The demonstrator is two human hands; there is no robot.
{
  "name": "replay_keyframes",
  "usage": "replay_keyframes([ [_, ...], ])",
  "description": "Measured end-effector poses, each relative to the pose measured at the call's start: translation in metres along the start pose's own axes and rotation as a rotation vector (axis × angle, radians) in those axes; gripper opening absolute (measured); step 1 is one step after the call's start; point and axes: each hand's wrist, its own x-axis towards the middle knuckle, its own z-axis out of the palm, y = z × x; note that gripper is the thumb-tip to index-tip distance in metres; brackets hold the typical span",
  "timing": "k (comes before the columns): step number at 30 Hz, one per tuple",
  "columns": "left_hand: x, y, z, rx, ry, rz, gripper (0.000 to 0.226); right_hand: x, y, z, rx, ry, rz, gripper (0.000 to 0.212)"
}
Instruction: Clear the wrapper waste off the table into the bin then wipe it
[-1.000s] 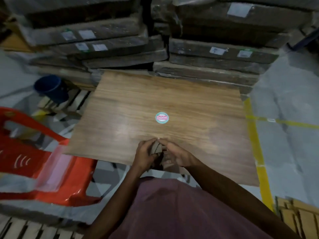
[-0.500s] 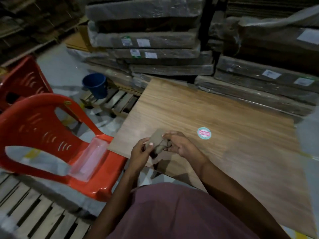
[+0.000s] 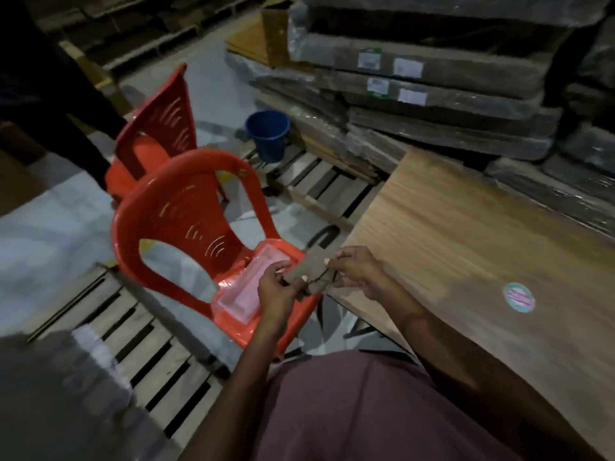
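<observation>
A dim storeroom of wrapped flat packs [image 3: 432, 91] stacked at the far side surrounds a wood-grain table [image 3: 482, 247], and the view has swung left within the last second, so that the table now fills only the right of the scene while two red plastic chairs [image 3: 186, 224] and a blue bucket [image 3: 268, 134] on the floor have come into sight. Both hands have moved with the turn, from over the near middle of the table to its near left corner, just above the nearer chair's seat, where a clear plastic tray [image 3: 246, 287] lies. The left hand [image 3: 276, 291] and the right hand [image 3: 357, 271] each pinch the same bundle of brown wrapper scraps [image 3: 311, 272] between thumb and fingers, held up off the table. Only a round sticker [image 3: 518, 297] shows on the tabletop. Judging by this, the waste is gathered and on its way to the bucket, which is probably the bin; wiping is not yet begun.
</observation>
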Motion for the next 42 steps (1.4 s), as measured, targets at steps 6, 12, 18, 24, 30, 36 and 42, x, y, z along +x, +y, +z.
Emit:
replay_keyframes([
  [6, 0.033, -0.014, -0.046, -0.077, 0.275, -0.095, 0.045, 0.059, -0.023, 0.055, -0.269, -0.113, 0.016, 0.015],
  [12, 0.088, -0.036, -0.082, -0.060, 0.459, -0.178, 0.027, 0.142, -0.018, 0.130, -0.341, -0.184, 0.053, 0.016],
  [18, 0.166, -0.119, -0.100, -0.045, 0.609, -0.353, 0.026, 0.246, 0.034, 0.196, -0.631, -0.156, 0.009, 0.012],
  [24, 0.228, -0.213, -0.097, -0.037, 0.510, -0.475, 0.033, 0.337, 0.105, 0.221, -0.760, -0.228, 0.101, 0.027],
  [30, 0.245, -0.253, -0.081, 0.133, 0.387, -0.522, 0.030, 0.373, 0.152, 0.226, -0.848, -0.371, 0.210, 0.029],
  [36, 0.247, -0.256, -0.079, 0.496, 0.188, -0.494, 0.023, 0.365, 0.146, 0.241, -1.024, -0.219, 0.013, 0.035],
  [42, 0.215, -0.217, -0.082, 0.530, 0.155, -0.430, 0.031, 0.323, 0.126, 0.220, -0.533, -0.150, 0.154, 0.016],
])
